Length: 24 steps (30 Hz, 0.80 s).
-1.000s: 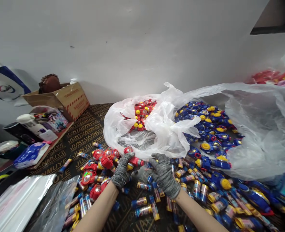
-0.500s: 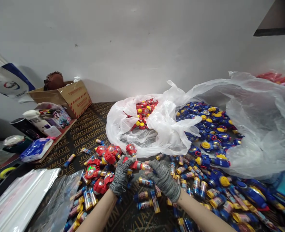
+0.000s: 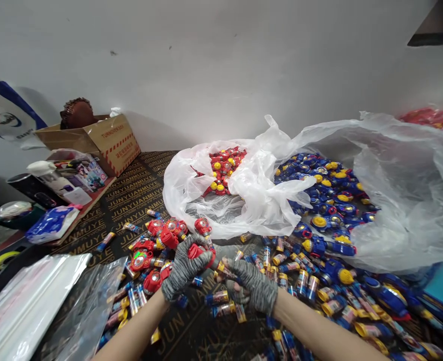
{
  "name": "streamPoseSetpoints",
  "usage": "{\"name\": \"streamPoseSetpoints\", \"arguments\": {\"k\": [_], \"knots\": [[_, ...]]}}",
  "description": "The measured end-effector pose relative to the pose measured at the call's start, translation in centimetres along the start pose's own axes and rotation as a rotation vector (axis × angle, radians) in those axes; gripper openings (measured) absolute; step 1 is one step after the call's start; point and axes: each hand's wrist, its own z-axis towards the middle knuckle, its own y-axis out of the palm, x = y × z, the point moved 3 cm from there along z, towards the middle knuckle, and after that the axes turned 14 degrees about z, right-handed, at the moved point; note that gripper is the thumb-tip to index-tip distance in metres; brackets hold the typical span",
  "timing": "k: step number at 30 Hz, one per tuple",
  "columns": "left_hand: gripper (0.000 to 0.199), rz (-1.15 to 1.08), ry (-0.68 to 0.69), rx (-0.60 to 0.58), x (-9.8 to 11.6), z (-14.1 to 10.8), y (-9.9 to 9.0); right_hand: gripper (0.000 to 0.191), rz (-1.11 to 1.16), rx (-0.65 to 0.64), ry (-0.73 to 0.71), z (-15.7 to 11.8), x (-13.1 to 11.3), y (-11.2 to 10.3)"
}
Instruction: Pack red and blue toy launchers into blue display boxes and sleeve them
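Observation:
My left hand (image 3: 187, 266), in a grey knit glove with bare fingertips, is wrapped round a red toy (image 3: 203, 254) with a grey nozzle pointing down to the right. At that nozzle end my right hand (image 3: 249, 285), gloved alike, pinches a small printed tube (image 3: 226, 271) with a yellow end. Whether the tube is inside the nozzle or only against it, I cannot tell. More red toys (image 3: 142, 259) lie heaped beside my left hand. Loose printed tubes (image 3: 221, 309) are scattered under and around my right hand.
A white plastic bag (image 3: 184, 175) of red toys stands ahead, beside a larger clear bag (image 3: 398, 200) of blue toys (image 3: 330, 200). At left are a cardboard box (image 3: 112, 143), a dark bottle (image 3: 37, 189) and flat plastic sleeves (image 3: 44, 296). A wall rises behind.
The red toy has tilted, its nozzle now slanting down to the right. My left hand has shifted slightly down and left. My right fingers have curled further in at the tube. The view has moved slightly.

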Motion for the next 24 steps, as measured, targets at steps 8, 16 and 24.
{"name": "streamPoseSetpoints", "arguments": {"k": [8, 16, 24], "knots": [[0.019, 0.026, 0.010, -0.007, 0.2, 0.7, -0.4, 0.041, -0.066, 0.089, -0.196, -0.5, -1.2, 0.3], [0.014, -0.029, -0.013, 0.071, -0.3, 1.1, -0.4, 0.039, -0.270, 0.135, -0.287, 0.0, -1.4, 0.0], [0.013, -0.017, 0.048, 0.066, -0.3, 0.2, -0.7, 0.026, -0.382, 0.069, -0.490, -0.9, -3.5, 0.6]]}}
